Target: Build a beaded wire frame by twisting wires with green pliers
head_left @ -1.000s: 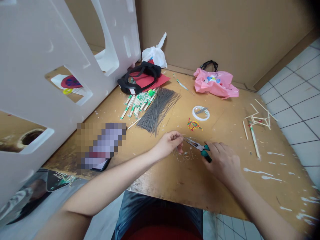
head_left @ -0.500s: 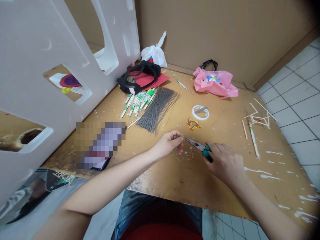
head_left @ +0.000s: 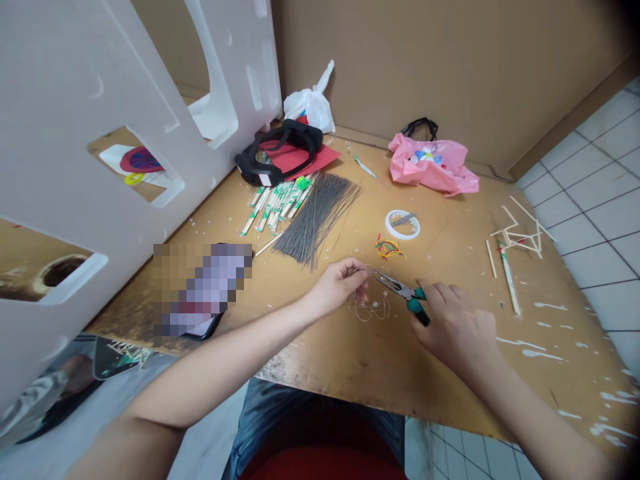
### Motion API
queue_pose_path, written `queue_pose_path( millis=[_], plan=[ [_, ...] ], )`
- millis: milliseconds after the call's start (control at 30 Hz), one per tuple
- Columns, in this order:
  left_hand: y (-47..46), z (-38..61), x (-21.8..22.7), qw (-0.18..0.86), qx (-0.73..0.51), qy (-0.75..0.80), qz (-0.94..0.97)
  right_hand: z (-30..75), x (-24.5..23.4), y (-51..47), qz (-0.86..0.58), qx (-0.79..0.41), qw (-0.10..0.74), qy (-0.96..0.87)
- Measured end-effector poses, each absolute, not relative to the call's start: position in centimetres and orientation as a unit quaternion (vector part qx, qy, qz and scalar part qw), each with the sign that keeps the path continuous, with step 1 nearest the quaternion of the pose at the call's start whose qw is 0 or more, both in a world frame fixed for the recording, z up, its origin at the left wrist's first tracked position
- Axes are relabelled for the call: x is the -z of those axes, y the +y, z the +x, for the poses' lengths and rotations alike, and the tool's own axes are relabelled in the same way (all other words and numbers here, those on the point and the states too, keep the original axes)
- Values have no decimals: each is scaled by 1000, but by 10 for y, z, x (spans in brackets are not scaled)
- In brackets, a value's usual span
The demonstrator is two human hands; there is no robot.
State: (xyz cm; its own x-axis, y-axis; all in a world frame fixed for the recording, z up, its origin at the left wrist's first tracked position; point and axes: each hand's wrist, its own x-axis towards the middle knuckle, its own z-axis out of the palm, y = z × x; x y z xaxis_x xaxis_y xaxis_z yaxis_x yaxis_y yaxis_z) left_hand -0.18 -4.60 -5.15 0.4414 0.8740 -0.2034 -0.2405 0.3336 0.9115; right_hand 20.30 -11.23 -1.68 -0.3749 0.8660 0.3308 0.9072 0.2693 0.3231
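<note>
My left hand (head_left: 336,288) is closed in a pinch on a thin bent wire (head_left: 369,308) just above the wooden table (head_left: 350,353). My right hand (head_left: 453,323) grips the green handles of long-nose pliers (head_left: 403,292). The pliers' metal jaws point left toward the wire beside my left fingers. Loops of the wire lie on the table between both hands.
A fan of straight grey wires (head_left: 317,217) and wrapped chopsticks (head_left: 275,203) lie behind my left hand. Coloured rubber bands (head_left: 388,249), a tape roll (head_left: 402,224), a pink bag (head_left: 431,167), black goggles (head_left: 275,153) and a stick frame (head_left: 517,237) also sit there. White foam panels (head_left: 100,133) stand at left.
The pliers and my right hand have shifted slightly right and tilted; my left hand has lifted a little, keeping its pinch on the wire.
</note>
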Motion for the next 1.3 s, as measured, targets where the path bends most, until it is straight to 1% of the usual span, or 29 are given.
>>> queue_pose_path(
  millis=[100, 167, 267, 367, 467, 500, 567, 767, 967, 1067, 1200, 1300],
  plan=[
    [-44, -4, 52, 740, -387, 368, 408, 201, 13, -118, -581, 189, 49, -790],
    [-42, -5, 52, 755, -386, 359, 391, 202, 9, -122, -595, 118, 72, -792],
    [-40, -7, 52, 790, -371, 327, 362, 206, 1, -127, -618, -33, 142, -773],
    [-39, -8, 51, 816, -360, 304, 334, 210, -6, -128, -626, -214, 224, -715],
    [-40, -7, 49, 819, -363, 304, 325, 213, -7, -126, -584, -408, 295, -636],
    [-40, -7, 49, 817, -364, 306, 326, 213, -6, -125, -565, -458, 311, -611],
    [-40, -7, 49, 813, -366, 313, 327, 211, -2, -122, -537, -522, 324, -578],
    [-39, -5, 54, 778, -377, 356, 354, 202, 21, -106, -504, -573, 317, -563],
    [-42, -4, 53, 772, -385, 367, 348, 206, 47, -100, -455, -643, 381, -484],
    [-45, -3, 53, 773, -372, 371, 354, 208, 49, -101, -435, -659, 381, -482],
    [-46, -1, 55, 762, -378, 377, 367, 206, 44, -100, -455, -628, 368, -512],
    [-45, -1, 57, 754, -381, 377, 380, 205, 43, -99, -458, -643, 359, -498]
  ],
)
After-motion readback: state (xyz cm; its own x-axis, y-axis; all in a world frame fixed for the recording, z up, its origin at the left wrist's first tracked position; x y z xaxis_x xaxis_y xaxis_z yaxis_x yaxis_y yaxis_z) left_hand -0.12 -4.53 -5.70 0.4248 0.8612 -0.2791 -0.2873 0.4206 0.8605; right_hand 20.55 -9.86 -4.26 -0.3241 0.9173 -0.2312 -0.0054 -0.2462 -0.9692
